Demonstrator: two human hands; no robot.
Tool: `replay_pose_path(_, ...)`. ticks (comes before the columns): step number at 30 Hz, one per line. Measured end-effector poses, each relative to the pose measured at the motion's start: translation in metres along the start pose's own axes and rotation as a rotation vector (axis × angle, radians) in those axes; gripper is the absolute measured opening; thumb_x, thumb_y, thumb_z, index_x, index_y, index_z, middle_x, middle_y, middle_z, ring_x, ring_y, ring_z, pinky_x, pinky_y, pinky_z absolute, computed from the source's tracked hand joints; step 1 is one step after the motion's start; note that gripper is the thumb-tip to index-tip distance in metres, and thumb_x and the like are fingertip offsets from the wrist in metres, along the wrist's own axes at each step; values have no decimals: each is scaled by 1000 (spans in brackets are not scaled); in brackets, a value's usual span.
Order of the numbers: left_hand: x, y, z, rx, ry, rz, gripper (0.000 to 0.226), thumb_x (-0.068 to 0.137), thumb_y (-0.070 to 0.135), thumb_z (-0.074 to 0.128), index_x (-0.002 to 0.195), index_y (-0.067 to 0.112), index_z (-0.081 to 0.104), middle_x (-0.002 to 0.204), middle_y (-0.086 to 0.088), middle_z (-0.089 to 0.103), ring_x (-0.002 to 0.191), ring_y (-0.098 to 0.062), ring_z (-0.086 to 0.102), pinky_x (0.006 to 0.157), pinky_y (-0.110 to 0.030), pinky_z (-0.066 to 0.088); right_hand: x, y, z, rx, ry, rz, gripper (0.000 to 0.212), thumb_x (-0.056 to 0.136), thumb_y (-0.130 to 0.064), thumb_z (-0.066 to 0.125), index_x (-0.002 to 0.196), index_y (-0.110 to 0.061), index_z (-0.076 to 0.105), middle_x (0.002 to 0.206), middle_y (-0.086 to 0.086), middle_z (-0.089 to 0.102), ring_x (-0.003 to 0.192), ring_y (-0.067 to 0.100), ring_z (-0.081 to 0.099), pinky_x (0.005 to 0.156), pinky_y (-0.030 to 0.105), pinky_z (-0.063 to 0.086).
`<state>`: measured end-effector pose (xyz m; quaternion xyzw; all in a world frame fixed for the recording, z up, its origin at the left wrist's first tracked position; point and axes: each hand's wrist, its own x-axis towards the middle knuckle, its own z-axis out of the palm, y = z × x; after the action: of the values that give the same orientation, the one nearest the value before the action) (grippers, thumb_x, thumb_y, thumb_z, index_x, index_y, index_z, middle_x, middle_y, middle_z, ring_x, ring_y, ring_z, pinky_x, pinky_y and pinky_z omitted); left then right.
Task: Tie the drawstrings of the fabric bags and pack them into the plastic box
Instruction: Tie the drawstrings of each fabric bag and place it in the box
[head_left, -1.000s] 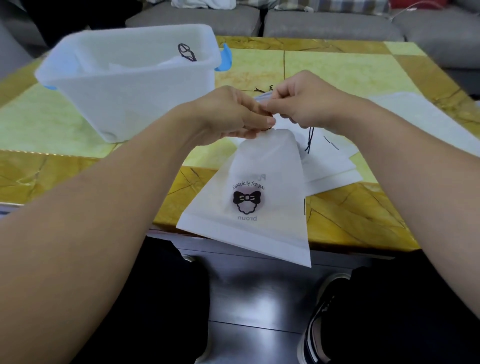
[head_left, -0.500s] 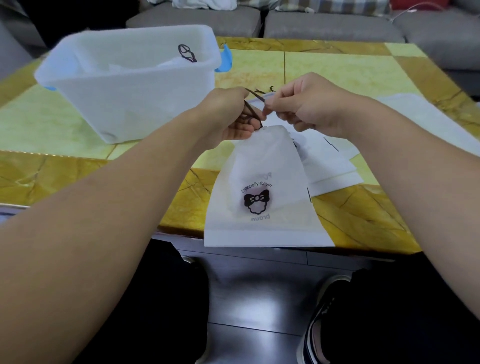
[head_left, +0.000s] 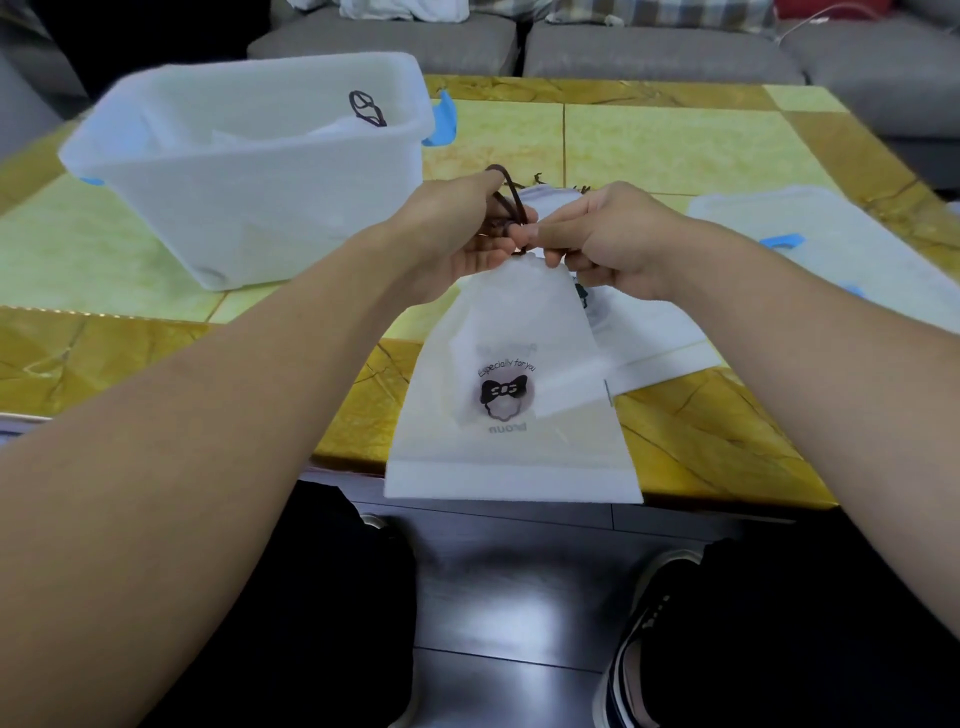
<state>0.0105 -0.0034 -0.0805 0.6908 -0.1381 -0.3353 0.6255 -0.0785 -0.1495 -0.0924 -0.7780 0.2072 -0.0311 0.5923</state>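
Filling the far side of the room is a grey sofa, and in front of it stands the table, its top laid in yellow-green and amber panels. On the table's left part sits the plastic box, translucent white with blue clips; a white bag with a dark looped cord already lies inside it. Over on the right edge of the table lies the lid, flat, with blue clips of its own.

Above the near middle of the table both hands hold up the bag, white and thin, its closed bottom hanging down past the table's front edge. It carries a black bow print and the words "Especially for you". Its mouth is gathered tight at the top, right between the two hands. Behind and beneath it a small pile of bags lies flat on the table.

The left hand has its fingers curled round the dark cord, a loop of which stands up above the knuckles. The right hand is curled too, thumb and forefinger pinching the cord just at the gathered mouth. The two hands almost touch there.

A dark shoe shows on the floor below.
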Motion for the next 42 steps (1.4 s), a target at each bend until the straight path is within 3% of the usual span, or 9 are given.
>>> replay_pose_path(4,2,0,0,-1,-24,6,44,104,32,43,103,1,74,85,-9,68,63,-12,54,56,-19,50,2,4,-2,92,-26,57,15,87,-20,78,75,-14,70,59,-1,55,45,10,29,43,21,19)
replay_pose_path(13,6,-2,2,1,30,-16,44,103,33,46,93,2,75,65,-4,65,53,-11,52,54,-19,51,2,3,0,35,-54,21,13,91,-18,72,82,-10,69,59,-2,53,42,8,29,42,22,20)
replay_pose_path(17,7,-2,3,0,73,-13,36,100,27,50,97,-1,72,76,-9,67,58,-14,54,57,-19,53,3,2,0,33,-15,23,11,92,-17,71,96,-6,72,59,-2,53,42,9,30,40,20,22)
replay_pose_path(20,4,0,3,-17,57,-15,23,88,8,52,99,-2,69,85,-13,67,67,-17,56,58,-21,53,3,2,0,42,-18,27,12,93,-16,70,82,-10,70,58,-1,53,42,9,30,39,19,22)
replay_pose_path(24,2,-1,6,44,31,-8,7,82,8,66,89,5,67,73,-6,63,60,-12,56,56,-19,50,1,3,0,12,-41,10,26,92,-18,71,67,-15,66,60,-1,52,41,8,31,40,20,22)
replay_pose_path(27,6,-7,6,122,58,37,14,84,18,79,83,8,71,70,1,65,58,-7,57,55,-15,48,-1,1,2,-47,-26,-24,19,93,-19,70,75,-12,70,62,0,52,41,8,32,41,20,24)
replay_pose_path(30,9,-11,6,153,112,73,20,88,17,76,72,9,68,57,5,62,51,-4,54,52,-12,46,-1,0,5,-88,24,-67,19,95,-14,67,77,-8,70,63,2,55,41,8,33,43,21,26)
replay_pose_path(37,11,-13,5,172,109,106,13,95,12,66,85,4,69,64,-2,61,50,-5,52,51,-13,46,-1,-3,-4,-23,-87,0,22,97,-12,64,108,5,72,78,6,69,56,9,45,48,18,36)
replay_pose_path(42,11,-14,4,264,105,189,14,98,10,61,90,5,72,69,-3,64,55,-6,55,56,-13,48,-3,-5,-9,17,-176,29,17,97,-7,61,108,0,72,91,8,74,60,6,54,52,15,43)
